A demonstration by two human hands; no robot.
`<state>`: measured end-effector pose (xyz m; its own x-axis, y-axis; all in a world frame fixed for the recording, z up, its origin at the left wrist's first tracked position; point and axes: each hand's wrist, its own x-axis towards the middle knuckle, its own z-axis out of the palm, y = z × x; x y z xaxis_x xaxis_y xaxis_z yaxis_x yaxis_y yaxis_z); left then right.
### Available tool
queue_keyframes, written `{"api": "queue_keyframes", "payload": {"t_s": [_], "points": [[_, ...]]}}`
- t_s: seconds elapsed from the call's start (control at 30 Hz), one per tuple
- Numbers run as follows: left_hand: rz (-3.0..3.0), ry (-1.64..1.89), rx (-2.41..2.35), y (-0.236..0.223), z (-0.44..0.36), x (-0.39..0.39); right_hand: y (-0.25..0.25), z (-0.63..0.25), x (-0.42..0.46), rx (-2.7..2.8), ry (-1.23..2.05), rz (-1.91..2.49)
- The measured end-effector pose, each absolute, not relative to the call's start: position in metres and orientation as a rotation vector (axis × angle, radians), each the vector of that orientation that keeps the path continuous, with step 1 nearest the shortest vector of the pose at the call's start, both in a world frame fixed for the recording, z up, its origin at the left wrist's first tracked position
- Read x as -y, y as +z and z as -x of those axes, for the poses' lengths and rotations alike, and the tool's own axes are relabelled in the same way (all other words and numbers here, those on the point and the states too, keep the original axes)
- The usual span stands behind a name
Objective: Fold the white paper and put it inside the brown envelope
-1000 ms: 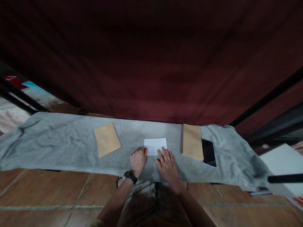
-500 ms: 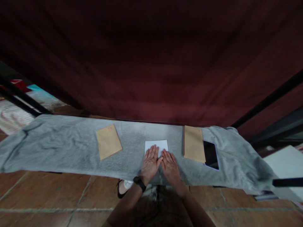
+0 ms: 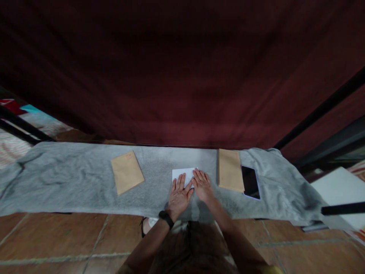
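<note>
A small white sheet of paper (image 3: 178,173) lies on the grey cloth in front of me, partly covered by my hands. My left hand (image 3: 179,196) rests flat on its near left part, fingers spread and a black band on the wrist. Over the right edge of the paper lies my right hand (image 3: 203,185), palm down with its fingers stretched out. The two hands almost meet at the thumbs. Whether the paper is folded, I cannot tell.
A brown envelope (image 3: 127,173) lies to the left. On the right sits a thicker stack of brown envelopes (image 3: 230,170), with a dark-screened phone (image 3: 251,182) beside it. Grey cloth (image 3: 76,175) covers the narrow surface. A dark red curtain (image 3: 182,95) hangs behind.
My right hand has moved up and outward along the paper's right edge. My left hand stays on the paper, its fingers spread wider. The whole view has shifted slightly.
</note>
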<state>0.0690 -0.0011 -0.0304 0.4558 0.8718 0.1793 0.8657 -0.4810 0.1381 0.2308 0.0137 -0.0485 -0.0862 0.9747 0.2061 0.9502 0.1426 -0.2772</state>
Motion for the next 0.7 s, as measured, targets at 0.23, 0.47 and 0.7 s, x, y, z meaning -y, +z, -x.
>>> {"api": "queue_keyframes", "payload": {"t_s": [0.23, 0.47, 0.7], "points": [[-2.797, 0.353, -1.326, -0.026, -0.052, 0.004, -0.041, -0.251, -0.036, 2.194, 0.112, 1.877], [-2.837, 0.315, -1.275, -0.027, -0.039, 0.008, -0.039, -0.249, -0.034, 2.141, 0.080, 1.841], [-2.837, 0.324, -1.290, -0.032, -0.040, 0.005, -0.047, -0.233, 0.024, 2.185, 0.080, 1.611]]}}
